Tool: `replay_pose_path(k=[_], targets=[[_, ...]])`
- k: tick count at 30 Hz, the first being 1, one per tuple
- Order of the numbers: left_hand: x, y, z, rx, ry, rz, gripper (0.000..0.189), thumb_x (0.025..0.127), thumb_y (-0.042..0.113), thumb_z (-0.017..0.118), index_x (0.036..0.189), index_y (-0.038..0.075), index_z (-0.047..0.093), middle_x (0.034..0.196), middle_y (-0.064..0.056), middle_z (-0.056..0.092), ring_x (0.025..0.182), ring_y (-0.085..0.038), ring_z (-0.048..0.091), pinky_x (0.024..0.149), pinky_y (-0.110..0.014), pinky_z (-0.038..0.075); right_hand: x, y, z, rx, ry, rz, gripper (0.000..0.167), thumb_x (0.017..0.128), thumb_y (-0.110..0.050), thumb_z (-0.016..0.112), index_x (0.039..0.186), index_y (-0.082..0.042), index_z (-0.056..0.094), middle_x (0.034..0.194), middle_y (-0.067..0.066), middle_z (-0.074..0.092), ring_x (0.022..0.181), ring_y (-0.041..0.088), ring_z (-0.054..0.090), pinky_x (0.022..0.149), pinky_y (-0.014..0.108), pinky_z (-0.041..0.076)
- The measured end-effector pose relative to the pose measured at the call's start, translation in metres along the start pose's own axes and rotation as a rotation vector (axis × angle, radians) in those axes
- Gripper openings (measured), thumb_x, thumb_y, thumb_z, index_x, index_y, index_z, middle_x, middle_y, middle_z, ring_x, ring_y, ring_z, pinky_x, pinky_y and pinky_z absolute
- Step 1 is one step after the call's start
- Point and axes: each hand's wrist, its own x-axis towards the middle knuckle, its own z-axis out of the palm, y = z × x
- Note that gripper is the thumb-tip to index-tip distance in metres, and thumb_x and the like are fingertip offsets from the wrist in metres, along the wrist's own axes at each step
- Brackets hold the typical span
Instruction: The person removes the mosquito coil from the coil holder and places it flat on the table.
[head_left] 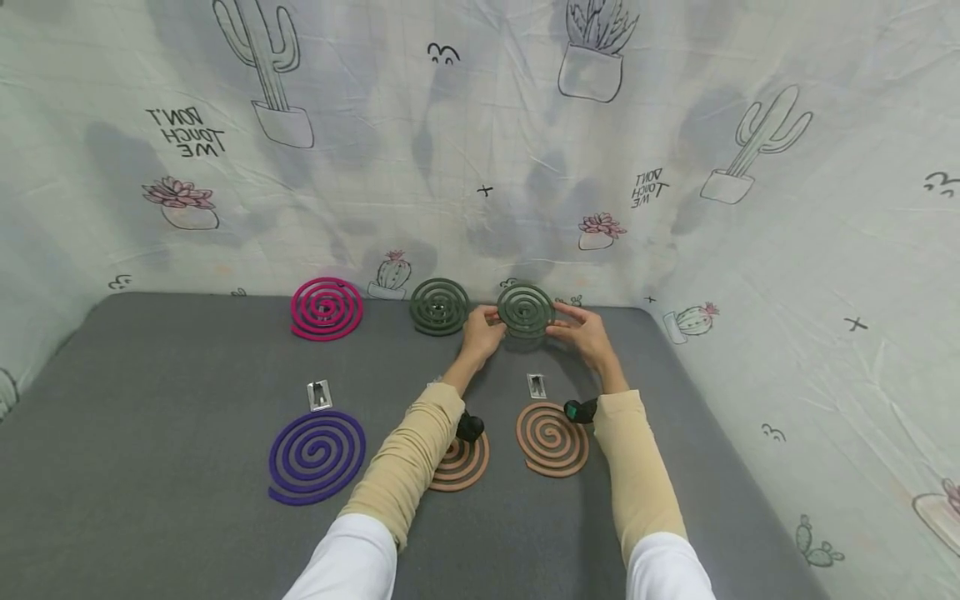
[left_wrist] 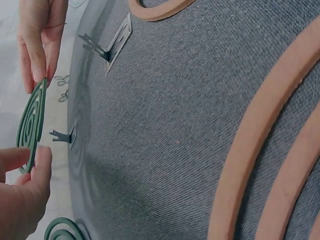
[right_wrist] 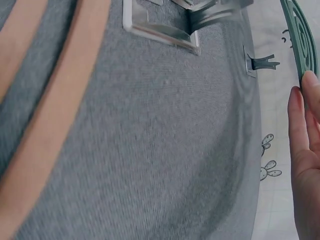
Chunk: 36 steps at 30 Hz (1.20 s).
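Note:
My left hand (head_left: pixel 482 332) and right hand (head_left: pixel 587 337) pinch opposite edges of a green mosquito coil (head_left: pixel 523 312) at the table's far side. In the left wrist view, the coil is level and raised above a small metal coil stand (left_wrist: pixel 62 136) with upright prongs. That stand also shows in the right wrist view, just left of the right fingers (right_wrist: pixel 298 117). A second green mosquito coil (head_left: pixel 439 307) rests on its stand left of my left hand. Further left sits a pink mosquito coil (head_left: pixel 327 309), likewise on a stand.
Nearer me lie a purple coil (head_left: pixel 317 457) and two tan coils, one right (head_left: pixel 552 440) and one partly hidden under my left forearm. Metal stands (head_left: pixel 319 395) (head_left: pixel 536 386) stand between the rows. Patterned cloth (head_left: pixel 480 167) hangs behind the grey table (head_left: pixel 187 400).

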Motion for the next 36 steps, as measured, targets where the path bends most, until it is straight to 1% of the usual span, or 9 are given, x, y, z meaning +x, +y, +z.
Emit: replay_pose_path(k=[2,3,4,7,13,19,29,33,36], targets=[[-0.004,0.003,-0.001,-0.009,0.008,0.025,0.034,0.088,-0.007,0.060,0.121,-0.010,0.055,0.115,-0.025,0.061,0.098,-0.036,0.065,0.079,-0.033,0.057,0.001,0.006,-0.003,0.012,-0.011,-0.006,0.059,0.088,0.007,0.063,0.142,0.004,0.040,0.154,0.017,0.026,0.131,0.038,0.041,0.093,0.028,0.051],[-0.003,0.002,-0.001,0.004,0.007,0.032,0.032,0.087,-0.006,0.061,0.119,-0.010,0.056,0.113,-0.025,0.062,0.097,-0.036,0.065,0.077,-0.033,0.058,0.003,0.009,-0.005,0.023,-0.012,-0.005,0.059,0.088,0.007,0.063,0.142,0.003,0.041,0.155,0.016,0.026,0.131,0.037,0.042,0.093,0.028,0.051],[0.004,-0.007,0.002,0.018,0.011,0.040,0.031,0.087,-0.005,0.063,0.117,-0.009,0.057,0.111,-0.023,0.063,0.095,-0.034,0.066,0.075,-0.032,0.058,0.004,0.013,-0.007,0.026,-0.012,-0.007,0.059,0.088,0.006,0.064,0.142,0.003,0.042,0.155,0.016,0.026,0.131,0.037,0.042,0.092,0.026,0.051],[0.004,-0.007,0.002,0.038,0.019,0.037,0.031,0.087,-0.002,0.066,0.116,-0.007,0.058,0.109,-0.022,0.064,0.097,-0.034,0.064,0.076,-0.035,0.057,0.001,0.013,-0.009,0.017,-0.022,-0.006,0.058,0.088,0.006,0.064,0.142,0.004,0.041,0.155,0.017,0.025,0.131,0.038,0.041,0.094,0.028,0.051],[0.003,-0.009,0.001,0.078,0.031,0.046,0.042,0.086,0.001,0.069,0.126,0.000,0.058,0.104,-0.020,0.066,0.091,-0.033,0.065,0.072,-0.037,0.056,-0.003,0.011,-0.010,-0.006,-0.040,-0.005,0.057,0.089,0.004,0.064,0.142,0.004,0.042,0.154,0.017,0.026,0.131,0.038,0.041,0.095,0.030,0.050],[0.001,-0.007,-0.002,0.072,-0.012,0.053,0.046,0.086,0.001,0.070,0.130,0.001,0.057,0.103,-0.020,0.067,0.086,-0.032,0.067,0.066,-0.033,0.057,-0.006,0.008,-0.014,-0.002,-0.048,-0.011,0.057,0.088,0.003,0.065,0.141,0.002,0.044,0.153,0.017,0.029,0.131,0.037,0.042,0.092,0.026,0.052],[-0.001,-0.009,-0.010,0.082,-0.102,0.033,0.050,0.084,0.002,0.073,0.132,0.002,0.057,0.106,-0.018,0.066,0.099,-0.032,0.062,0.076,-0.036,0.056,-0.009,0.013,-0.019,0.015,-0.101,-0.034,0.056,0.090,0.004,0.063,0.141,0.004,0.042,0.152,0.019,0.031,0.130,0.039,0.042,0.090,0.022,0.052],[-0.001,-0.009,-0.011,0.121,-0.110,0.045,0.050,0.083,0.002,0.074,0.130,0.000,0.057,0.113,-0.019,0.064,0.108,-0.034,0.055,0.078,-0.037,0.056,-0.009,0.015,-0.018,0.009,-0.117,-0.034,0.056,0.090,0.003,0.063,0.142,0.004,0.042,0.150,0.021,0.033,0.129,0.040,0.043,0.090,0.024,0.052],[0.000,-0.009,-0.010,0.162,-0.109,0.070,0.049,0.081,0.001,0.075,0.128,-0.003,0.058,0.113,-0.019,0.063,0.106,-0.032,0.059,0.077,-0.035,0.057,-0.010,0.015,-0.018,0.010,-0.125,-0.034,0.056,0.090,0.004,0.063,0.142,0.004,0.042,0.150,0.021,0.034,0.129,0.040,0.042,0.090,0.024,0.052]])
